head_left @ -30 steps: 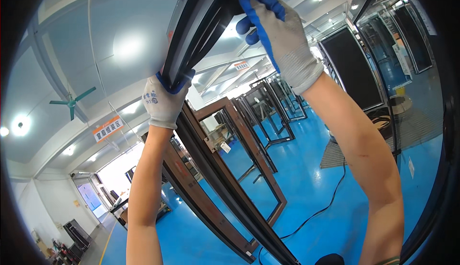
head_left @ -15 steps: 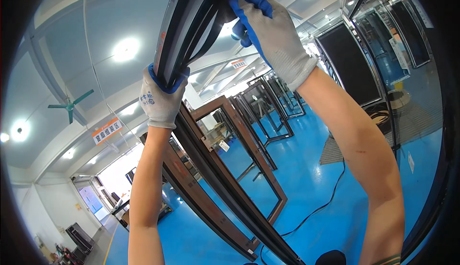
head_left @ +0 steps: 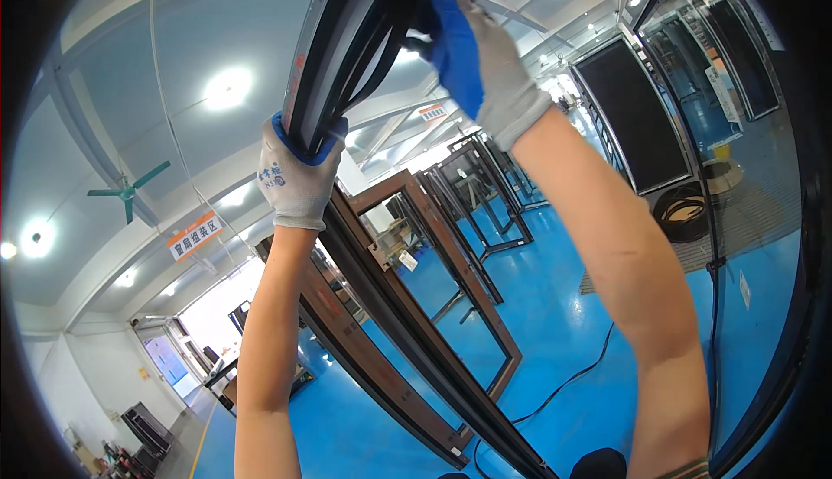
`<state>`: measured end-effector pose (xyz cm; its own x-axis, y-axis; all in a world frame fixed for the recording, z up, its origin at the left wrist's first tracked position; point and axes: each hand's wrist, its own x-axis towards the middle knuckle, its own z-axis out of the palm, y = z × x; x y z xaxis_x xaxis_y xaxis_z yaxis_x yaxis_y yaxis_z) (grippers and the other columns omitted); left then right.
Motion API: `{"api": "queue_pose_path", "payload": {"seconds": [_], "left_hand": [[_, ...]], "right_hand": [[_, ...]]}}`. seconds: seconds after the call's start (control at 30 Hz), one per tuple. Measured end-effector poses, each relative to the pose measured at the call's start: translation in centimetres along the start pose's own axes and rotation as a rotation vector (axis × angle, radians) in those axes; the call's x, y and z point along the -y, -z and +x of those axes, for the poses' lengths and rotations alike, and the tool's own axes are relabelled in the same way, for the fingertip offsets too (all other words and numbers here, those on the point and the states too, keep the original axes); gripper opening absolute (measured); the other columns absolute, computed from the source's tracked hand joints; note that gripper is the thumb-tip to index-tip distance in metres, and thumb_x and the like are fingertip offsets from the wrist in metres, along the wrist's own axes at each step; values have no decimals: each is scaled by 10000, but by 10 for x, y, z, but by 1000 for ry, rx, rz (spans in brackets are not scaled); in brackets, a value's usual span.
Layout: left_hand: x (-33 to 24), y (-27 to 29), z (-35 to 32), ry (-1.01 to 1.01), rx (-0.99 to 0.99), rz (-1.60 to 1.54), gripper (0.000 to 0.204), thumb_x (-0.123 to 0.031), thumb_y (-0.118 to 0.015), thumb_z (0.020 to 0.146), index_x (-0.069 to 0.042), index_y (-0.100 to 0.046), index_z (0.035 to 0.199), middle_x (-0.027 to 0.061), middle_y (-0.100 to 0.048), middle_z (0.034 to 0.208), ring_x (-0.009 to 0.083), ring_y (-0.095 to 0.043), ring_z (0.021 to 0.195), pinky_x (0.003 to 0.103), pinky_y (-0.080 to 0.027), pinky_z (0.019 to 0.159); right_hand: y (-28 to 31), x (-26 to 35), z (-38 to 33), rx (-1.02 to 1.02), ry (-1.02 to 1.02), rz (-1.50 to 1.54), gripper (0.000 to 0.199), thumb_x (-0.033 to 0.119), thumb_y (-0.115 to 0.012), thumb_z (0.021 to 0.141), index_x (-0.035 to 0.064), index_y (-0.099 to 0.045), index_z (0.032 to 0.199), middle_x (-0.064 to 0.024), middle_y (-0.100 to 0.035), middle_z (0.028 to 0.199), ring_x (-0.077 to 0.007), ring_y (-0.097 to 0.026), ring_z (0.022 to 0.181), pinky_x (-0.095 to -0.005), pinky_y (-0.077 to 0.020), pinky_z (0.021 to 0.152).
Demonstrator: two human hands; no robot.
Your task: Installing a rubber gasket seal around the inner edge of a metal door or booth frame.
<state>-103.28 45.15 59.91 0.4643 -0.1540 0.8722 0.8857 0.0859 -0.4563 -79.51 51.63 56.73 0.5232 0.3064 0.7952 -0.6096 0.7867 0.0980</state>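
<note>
Blue floor (head_left: pixel 555 323) fills the lower view; pale ceiling (head_left: pixel 104 115) with round lights and a green fan (head_left: pixel 128 191) fills the upper left.

Dark frame (head_left: pixel 347 63) runs from the top centre down to the bottom edge, curved by the lens. Black rubber strip (head_left: pixel 381 37) sits along its upper channel, partly loose from it.

More frames stand behind: brown frame (head_left: pixel 433 262) just right of the dark one, a row of dark ones further back, and a black panel (head_left: pixel 637 119) leaning at right. Black hose coil (head_left: pixel 685 212) lies on the floor below the panel. Black cable (head_left: pixel 563 384) trails across the floor.

Both arms are raised. Left hand (head_left: pixel 299 176), grey glove with blue palm, is wrapped closed around the frame edge from below. Right hand (head_left: pixel 472 55), same glove, is higher, fingers curled shut on the strip at the top of the frame; fingertips are hidden behind it.

No bins or boxes can be made out clearly; small dark shapes at far lower left are too small to tell.
</note>
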Motion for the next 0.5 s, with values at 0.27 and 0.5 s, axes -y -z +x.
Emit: {"api": "queue_pose_path", "payload": {"seconds": [0.27, 0.5], "left_hand": [[-10, -4, 2, 24, 3, -39, 643, -403, -847, 750, -51, -488, 1152, 116, -639, 887, 255, -656, 667, 326, -547, 606], [-1, -6, -3, 32, -7, -16, 647, -399, -846, 752, -55, -484, 1162, 117, -637, 898, 256, -663, 706, 331, -550, 635]], "right_hand": [[-6, -61, 30, -153, 742, -636, 556, 441, -551, 1033, -42, -615, 1301, -89, -697, 1106, -147, -611, 933, -245, -480, 839], [-39, -35, -6, -76, 312, 86, 523, 395, -506, 1020, -22, -576, 1329, -110, -682, 1107, -190, -616, 952, -280, -490, 852]]}}
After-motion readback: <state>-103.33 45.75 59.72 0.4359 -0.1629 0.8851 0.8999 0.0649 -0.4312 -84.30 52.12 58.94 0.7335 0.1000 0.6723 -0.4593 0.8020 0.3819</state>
